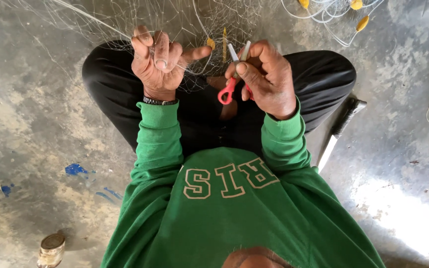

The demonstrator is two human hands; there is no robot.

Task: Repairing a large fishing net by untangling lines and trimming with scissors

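A: What does each of the hands hold at this moment?

B: The left hand point(159, 62) is closed, its fingers curled into the thin fishing net point(184, 20), and it pulls the mesh up tight. The right hand point(266, 77) is closed around small scissors with red handles point(230, 88); the blades point up, toward the net just above the thumb.

A: And where is the net, compared to the hands?

B: It hangs in front of both hands and spreads beyond them over the concrete floor point(35, 124). A small yellow float point(211, 43) sits on the line between the two hands. More yellow floats point(362, 22) with white cord lie far beyond the right hand.

A: Which step is this, in your opinion?

B: I think the person holds one part of the mesh stretched and prepares to cut a thread. I cannot see if the blades already touch a thread.

A: What does the next move need?

B: In my judgement, a steady pull from the left hand and careful blades, so only one strand is caught.

A: Anything else nearby?

B: A knife with a black handle point(341, 126) lies on the floor, outside the right arm, and a small tin can point(51, 249) is far behind the left elbow.
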